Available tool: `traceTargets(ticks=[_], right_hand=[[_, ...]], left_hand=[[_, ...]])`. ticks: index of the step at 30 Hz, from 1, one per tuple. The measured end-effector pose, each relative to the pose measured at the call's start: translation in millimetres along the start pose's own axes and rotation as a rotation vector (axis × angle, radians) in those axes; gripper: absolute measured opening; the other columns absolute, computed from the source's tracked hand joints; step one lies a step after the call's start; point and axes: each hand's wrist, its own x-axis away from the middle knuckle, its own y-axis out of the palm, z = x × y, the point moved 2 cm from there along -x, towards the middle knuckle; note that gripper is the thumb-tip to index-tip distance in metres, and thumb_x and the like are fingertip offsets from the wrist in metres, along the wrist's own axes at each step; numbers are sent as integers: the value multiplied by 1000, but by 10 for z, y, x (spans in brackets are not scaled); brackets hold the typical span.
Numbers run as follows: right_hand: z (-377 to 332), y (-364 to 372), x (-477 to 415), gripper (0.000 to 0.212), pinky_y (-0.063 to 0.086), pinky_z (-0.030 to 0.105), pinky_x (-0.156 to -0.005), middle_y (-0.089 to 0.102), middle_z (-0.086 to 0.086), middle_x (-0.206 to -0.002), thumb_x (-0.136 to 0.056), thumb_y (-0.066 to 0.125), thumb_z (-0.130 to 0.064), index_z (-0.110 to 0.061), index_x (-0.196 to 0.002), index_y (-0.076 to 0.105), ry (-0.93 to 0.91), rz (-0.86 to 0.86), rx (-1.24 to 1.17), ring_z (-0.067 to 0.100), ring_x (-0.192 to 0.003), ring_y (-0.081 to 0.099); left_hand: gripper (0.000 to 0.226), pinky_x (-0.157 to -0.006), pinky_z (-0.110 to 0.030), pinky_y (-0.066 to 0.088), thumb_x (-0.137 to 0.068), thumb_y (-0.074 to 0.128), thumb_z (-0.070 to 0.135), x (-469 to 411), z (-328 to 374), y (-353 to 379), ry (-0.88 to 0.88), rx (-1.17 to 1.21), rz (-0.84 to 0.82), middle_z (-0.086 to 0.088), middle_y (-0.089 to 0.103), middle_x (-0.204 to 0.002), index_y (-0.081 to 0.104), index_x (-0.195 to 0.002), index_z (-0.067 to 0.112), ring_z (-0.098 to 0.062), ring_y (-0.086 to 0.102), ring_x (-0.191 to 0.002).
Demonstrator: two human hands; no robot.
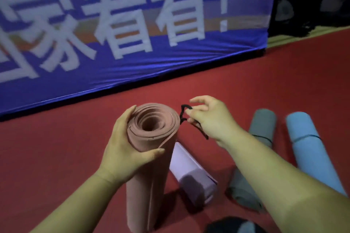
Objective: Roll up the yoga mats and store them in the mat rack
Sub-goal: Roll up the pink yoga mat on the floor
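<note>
A rolled pink yoga mat (145, 176) stands upright on the red floor, its spiral end facing me. My left hand (123, 142) grips the top of the roll, fingers curled round its far side and thumb pressed on the near side. Just right of the roll's top, my right hand (210, 119) pinches a black elastic cord (184, 113) between its fingers; the cord loops beside the mat's rim. No mat rack is in view.
Three rolled mats lie on the red floor (56, 147) to the right: a lilac one (191, 174), a grey one (259, 134) and a light blue one (310, 143), the last two tied with dark bands. A blue banner (132, 24) with white characters stands behind.
</note>
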Motion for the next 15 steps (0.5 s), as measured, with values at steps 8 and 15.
traceTargets(ticks=[8,15], right_hand=[[-211,1619,-63,19,51,26,-62,69,6,-81,-92,69,-2,-20,-96,64,45,25,-193,14,-65,60],[-142,1711,-253,22,46,16,-52,71,3,-92,-90,71,-3,-24,-89,64,5,285,-137,7,-62,59]], left_hand=[[126,-106,-13,38,-41,96,54,606,-274,-771,-95,56,190,18,45,-148,31,-149,47,2,46,-135],[120,-100,-2,32,-41,92,61,594,-514,-964,-137,75,263,23,43,-147,26,-141,62,6,43,-135]])
